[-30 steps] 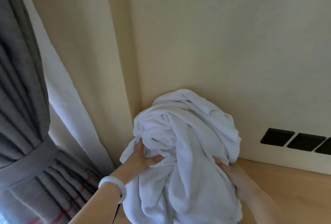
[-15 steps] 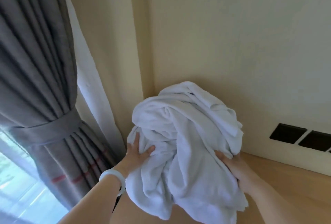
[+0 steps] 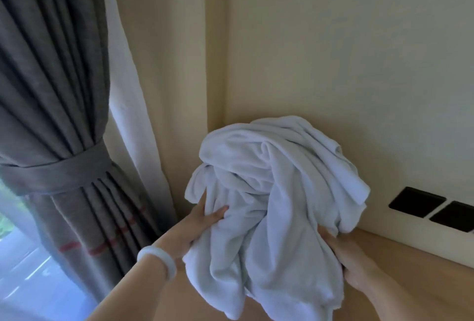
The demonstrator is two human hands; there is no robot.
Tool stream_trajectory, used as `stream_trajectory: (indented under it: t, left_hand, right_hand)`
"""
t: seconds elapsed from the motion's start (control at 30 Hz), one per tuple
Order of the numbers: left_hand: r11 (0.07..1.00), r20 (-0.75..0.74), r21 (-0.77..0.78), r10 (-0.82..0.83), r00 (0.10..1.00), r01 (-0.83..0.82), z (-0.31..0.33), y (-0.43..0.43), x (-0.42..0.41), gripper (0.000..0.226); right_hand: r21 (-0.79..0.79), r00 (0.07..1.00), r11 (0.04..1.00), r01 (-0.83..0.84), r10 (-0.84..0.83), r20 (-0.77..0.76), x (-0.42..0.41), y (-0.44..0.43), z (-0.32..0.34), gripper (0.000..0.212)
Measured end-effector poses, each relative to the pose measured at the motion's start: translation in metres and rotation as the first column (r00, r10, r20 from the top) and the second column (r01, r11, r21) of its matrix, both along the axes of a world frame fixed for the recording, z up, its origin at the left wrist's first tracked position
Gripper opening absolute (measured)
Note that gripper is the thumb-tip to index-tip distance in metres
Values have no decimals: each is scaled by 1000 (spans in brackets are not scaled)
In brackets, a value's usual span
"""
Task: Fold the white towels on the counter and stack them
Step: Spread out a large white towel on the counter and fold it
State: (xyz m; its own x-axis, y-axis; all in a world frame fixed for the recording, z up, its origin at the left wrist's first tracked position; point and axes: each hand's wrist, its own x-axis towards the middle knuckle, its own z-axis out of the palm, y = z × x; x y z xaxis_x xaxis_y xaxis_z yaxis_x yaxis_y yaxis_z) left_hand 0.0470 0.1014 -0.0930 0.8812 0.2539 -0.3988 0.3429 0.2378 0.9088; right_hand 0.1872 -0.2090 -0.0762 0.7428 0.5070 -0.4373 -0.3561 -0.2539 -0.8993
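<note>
A crumpled bundle of white towels (image 3: 277, 205) is held up in front of the cream wall, above the wooden counter (image 3: 410, 269). My left hand (image 3: 202, 220) grips the bundle's left side, thumb pressed into the cloth; a pale bangle sits on that wrist. My right hand (image 3: 343, 254) holds the right side from below, its fingers mostly hidden under the fabric. Loose towel ends hang down toward the counter.
A grey curtain (image 3: 56, 115) tied with a band hangs at the left beside a window. A cream wall corner stands right behind the bundle. Black wall sockets (image 3: 436, 210) sit low on the wall at the right, just above the counter.
The view has turned to the left, showing more curtain and window. Both hands keep the same hold on the towel bundle, which has stayed lifted in the corner.
</note>
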Motion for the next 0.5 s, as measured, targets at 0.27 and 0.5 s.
stream_trajectory:
  t: [0.27, 0.5]
  left_hand:
    - [991, -54, -136, -2, 999, -5, -17, 17, 10, 103]
    - [980, 81, -194, 70, 994, -53, -10, -3, 2, 88]
  right_hand:
    - [2, 977, 981, 192, -191, -96, 1, 11, -13, 107]
    - [83, 963, 965, 249, -238, -125, -7, 5, -14, 112]
